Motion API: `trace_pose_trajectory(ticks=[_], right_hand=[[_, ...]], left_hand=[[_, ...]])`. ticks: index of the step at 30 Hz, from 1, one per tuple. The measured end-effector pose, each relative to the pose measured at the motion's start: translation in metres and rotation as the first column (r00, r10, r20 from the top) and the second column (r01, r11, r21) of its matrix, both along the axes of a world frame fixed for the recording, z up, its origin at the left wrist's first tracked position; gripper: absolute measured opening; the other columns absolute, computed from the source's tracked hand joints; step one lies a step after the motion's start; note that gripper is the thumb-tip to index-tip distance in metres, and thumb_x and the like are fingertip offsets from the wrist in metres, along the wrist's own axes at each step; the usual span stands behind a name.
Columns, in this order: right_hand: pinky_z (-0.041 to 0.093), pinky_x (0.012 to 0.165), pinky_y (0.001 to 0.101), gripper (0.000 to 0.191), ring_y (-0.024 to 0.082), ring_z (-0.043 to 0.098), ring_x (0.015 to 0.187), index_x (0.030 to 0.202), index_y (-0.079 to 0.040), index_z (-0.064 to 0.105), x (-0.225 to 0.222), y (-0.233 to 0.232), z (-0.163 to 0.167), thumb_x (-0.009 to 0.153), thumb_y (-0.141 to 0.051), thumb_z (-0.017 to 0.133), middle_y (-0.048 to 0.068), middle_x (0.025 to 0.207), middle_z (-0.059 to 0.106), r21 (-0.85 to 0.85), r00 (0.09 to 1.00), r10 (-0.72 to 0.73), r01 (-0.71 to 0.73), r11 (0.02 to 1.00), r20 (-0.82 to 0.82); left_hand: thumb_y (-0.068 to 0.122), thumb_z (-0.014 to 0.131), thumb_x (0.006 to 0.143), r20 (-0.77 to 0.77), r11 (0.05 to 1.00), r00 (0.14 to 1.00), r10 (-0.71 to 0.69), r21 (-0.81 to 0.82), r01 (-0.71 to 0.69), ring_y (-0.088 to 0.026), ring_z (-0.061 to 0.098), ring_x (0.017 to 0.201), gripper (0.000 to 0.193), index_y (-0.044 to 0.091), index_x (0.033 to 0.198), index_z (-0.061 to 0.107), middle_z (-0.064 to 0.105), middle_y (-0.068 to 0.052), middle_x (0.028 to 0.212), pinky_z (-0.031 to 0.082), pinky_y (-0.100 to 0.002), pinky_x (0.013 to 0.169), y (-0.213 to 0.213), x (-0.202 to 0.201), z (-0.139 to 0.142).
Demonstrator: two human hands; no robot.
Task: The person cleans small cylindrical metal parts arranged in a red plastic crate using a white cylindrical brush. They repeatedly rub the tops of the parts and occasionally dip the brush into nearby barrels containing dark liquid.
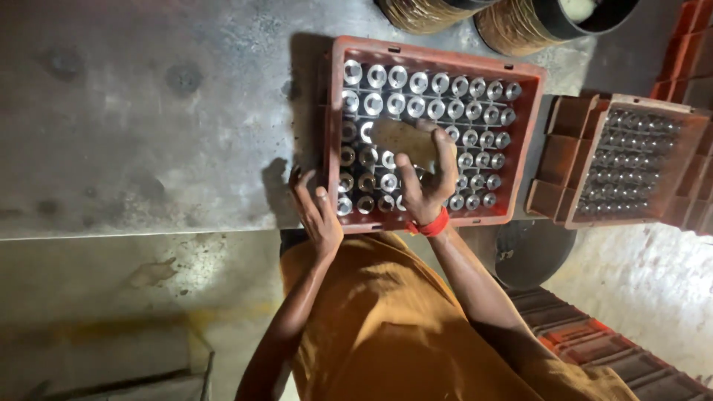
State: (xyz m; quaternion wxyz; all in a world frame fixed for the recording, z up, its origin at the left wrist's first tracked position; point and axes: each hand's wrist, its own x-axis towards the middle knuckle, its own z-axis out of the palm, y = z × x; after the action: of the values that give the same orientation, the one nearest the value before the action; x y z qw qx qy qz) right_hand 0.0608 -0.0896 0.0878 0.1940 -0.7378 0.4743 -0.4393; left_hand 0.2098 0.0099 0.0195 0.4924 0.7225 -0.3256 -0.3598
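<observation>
A: While checking which hand sits nearer, noting right hand (pixel 427 178) over the red crate (pixel 434 56), gripping a tan cloth pad (pixel 405 139).
B: Grip state on that one?
A: Fingers curled and pressed onto the near-right end of the pad, thumb side toward the body. Clamped on the pad, not spread.
B: Pad position relative to the grip?
A: Lies up and to the left of the palm, away from the body. Long axis running roughly left-right across the crate, slightly tilted. Resting on top of the metal cylinders (pixel 438 85), around the middle rows.
B: Left hand?
A: Left hand (pixel 319 215) at the near-left corner of the crate, touching the rim. Fingers loosely bent against the edge; cannot tell whether actually closed on the rim or just leaning there. Holding nothing loose.
B: So nearer hand to the pad?
A: Right, clearly. Left well to the side, off the cylinders.
B: Cylinders themselves?
A: Standing upright in rows, shiny open tops facing up, filling most of the crate. Front-left ones partly hidden by the hands.
B: Anything else around?
A: Second crate (pixel 631 160) to the right, apart from the first, darker cylinders inside. Both on a grey tabletop (pixel 148 111). Red band on the right wrist.
</observation>
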Motion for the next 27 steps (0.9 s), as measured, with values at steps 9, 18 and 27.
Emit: trace_pose_trajectory(ticks=[9, 18, 27], right_hand=[[0.062, 0.100, 0.0351, 0.058, 0.025, 0.064, 0.128, 0.150, -0.010, 0.044, -0.002, -0.016, -0.001, 0.103, -0.006, 0.076, 0.015, 0.138, 0.060, -0.004, 0.994, 0.046, -0.046, 0.999, 0.102], [0.059, 0.101, 0.0392, 0.056, 0.027, 0.064, 0.124, 0.146, -0.007, 0.047, 0.005, -0.042, -0.003, 0.100, -0.009, 0.078, 0.013, 0.135, 0.062, -0.036, 0.997, -0.033, 0.035, 0.999, 0.069], [0.059, 0.108, 0.0414, 0.052, 0.028, 0.063, 0.130, 0.146, -0.011, 0.047, 0.005, -0.056, 0.005, 0.104, -0.007, 0.078, 0.013, 0.142, 0.060, 0.005, 0.990, -0.012, 0.011, 1.000, 0.139]], left_hand=[[0.043, 0.039, 0.112, -0.042, 1.000, 0.999, -0.003, -0.003, 0.003, -0.044, 0.052, 0.127, 0.051, 0.000, 0.136, 0.051, 0.052, -0.026, 0.135, 0.039, -0.053, 0.107, -0.002, 0.003, 0.004], [0.043, 0.039, 0.113, 0.059, 0.998, 0.997, -0.056, -0.032, 0.058, -0.044, 0.050, 0.130, 0.050, 0.000, 0.136, 0.053, 0.052, -0.026, 0.136, 0.037, -0.055, 0.111, -0.003, 0.004, 0.007], [0.042, 0.039, 0.113, 0.072, 0.998, 0.996, -0.049, -0.025, 0.050, -0.045, 0.050, 0.133, 0.049, 0.001, 0.137, 0.053, 0.051, -0.026, 0.140, 0.037, -0.055, 0.113, -0.003, 0.003, 0.007]])
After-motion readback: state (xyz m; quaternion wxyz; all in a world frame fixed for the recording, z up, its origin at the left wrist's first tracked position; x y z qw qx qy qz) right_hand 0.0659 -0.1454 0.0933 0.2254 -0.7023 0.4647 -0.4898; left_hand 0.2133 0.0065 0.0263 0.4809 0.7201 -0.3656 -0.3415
